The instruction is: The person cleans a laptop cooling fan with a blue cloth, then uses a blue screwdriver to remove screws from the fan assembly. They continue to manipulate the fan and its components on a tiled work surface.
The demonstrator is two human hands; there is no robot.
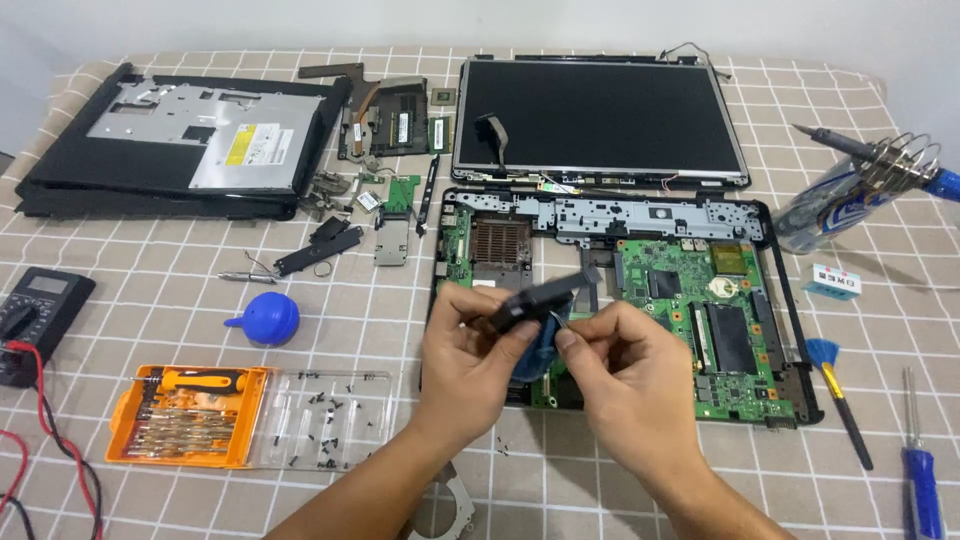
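Held part: a small black fan-like part, lifted above the front of the open laptop base, tilted.
Left hand: fingers closed on the part's left end.
Right hand: thumb and forefinger pinched at the part's right lower edge, just beside a blue piece under it.
Laptop base: black shell with the green motherboard bare, right behind the hands.
Screen panel: flat, beyond the base.
Screwdriver kit: orange, on the desk, left.
Blue blower: near the kit.
Brush: right of the base.
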